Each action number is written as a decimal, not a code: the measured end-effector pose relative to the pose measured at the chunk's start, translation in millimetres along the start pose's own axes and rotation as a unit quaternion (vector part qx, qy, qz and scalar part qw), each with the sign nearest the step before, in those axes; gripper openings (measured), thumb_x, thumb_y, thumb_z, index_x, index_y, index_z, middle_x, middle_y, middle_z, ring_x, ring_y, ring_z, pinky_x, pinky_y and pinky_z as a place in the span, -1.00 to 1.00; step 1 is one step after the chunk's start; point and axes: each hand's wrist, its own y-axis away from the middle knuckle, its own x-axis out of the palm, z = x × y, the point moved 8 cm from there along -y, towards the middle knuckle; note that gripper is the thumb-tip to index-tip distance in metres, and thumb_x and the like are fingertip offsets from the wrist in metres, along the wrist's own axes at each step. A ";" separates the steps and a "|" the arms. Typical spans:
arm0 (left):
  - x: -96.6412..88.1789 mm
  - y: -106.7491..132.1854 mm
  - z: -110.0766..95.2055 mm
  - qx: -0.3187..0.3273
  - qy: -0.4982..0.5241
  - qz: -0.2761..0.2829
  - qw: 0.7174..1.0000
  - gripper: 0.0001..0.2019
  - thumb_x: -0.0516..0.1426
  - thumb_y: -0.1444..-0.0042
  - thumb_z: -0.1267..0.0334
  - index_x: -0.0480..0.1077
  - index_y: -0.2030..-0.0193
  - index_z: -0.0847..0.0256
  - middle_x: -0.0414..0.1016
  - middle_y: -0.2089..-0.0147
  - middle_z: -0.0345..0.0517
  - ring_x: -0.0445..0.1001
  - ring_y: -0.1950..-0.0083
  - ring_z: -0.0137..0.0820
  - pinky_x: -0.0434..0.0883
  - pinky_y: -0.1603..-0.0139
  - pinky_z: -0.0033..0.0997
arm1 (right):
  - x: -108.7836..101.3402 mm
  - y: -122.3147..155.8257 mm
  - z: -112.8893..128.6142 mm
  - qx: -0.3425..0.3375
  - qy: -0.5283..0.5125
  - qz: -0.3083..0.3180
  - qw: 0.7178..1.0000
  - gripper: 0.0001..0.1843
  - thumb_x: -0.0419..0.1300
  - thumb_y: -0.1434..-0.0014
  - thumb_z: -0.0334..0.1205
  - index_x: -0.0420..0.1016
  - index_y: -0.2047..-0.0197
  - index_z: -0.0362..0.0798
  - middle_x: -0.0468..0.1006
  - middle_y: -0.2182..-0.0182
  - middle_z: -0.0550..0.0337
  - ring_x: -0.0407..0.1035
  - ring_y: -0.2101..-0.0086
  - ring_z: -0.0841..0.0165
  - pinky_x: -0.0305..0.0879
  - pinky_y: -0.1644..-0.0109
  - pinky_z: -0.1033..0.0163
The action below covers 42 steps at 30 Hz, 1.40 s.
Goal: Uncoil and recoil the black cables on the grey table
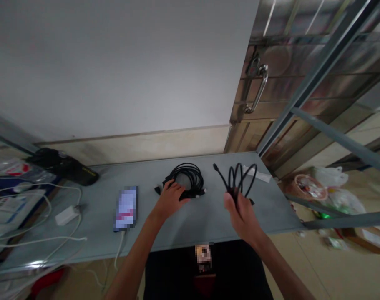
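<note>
My right hand (241, 210) is closed around a looped black cable (238, 177), held up above the grey table (208, 221); one plug end sticks out to the upper left. My left hand (170, 198) rests on the table with its fingers over the near edge of a second coiled black cable (188, 179), touching it. I cannot tell whether those fingers grip that coil.
A phone (126, 207) lies left of my left hand, on a white cord. White charger (66, 214) and cables lie at far left, a black device (64, 166) by the wall. Metal door (261, 83) and frame bars stand to the right; bags on the floor.
</note>
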 end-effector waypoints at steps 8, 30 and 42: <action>6.1 35.2 15.5 -0.063 -0.026 -0.102 0.992 -0.49 0.29 -0.38 0.04 0.47 -0.38 0.19 0.54 -0.40 0.29 0.27 -0.59 0.18 0.01 -0.65 0.38 | 179.5 -79.0 5.3 -0.220 0.308 0.237 0.895 -0.41 -0.08 -0.70 0.17 0.54 -0.14 -0.17 0.74 0.08 -0.18 0.66 0.08 0.06 0.47 -0.03 0.08; -8.5 48.0 46.9 -0.105 0.185 -0.208 0.955 -0.51 0.17 -0.41 0.02 0.36 -0.39 0.11 0.38 -0.47 0.21 0.21 -0.61 0.11 0.13 -0.64 0.30 | 194.1 -66.5 -48.7 -0.409 0.219 0.227 0.857 -0.27 0.26 -0.40 0.52 0.62 0.02 -0.09 0.67 0.19 -0.01 0.53 0.10 0.08 0.31 -0.12 0.00; 13.7 -17.0 77.2 -0.263 0.297 -0.309 0.864 -0.22 0.47 0.05 0.27 0.35 -0.34 0.13 0.52 -0.28 0.09 0.52 -0.34 0.00 0.42 -0.49 0.12 | 186.3 -68.0 -63.0 -0.422 0.271 0.222 0.836 -0.51 0.26 -0.55 0.23 0.65 -0.01 -0.08 0.69 0.10 -0.04 0.53 0.07 0.11 0.34 -0.11 0.00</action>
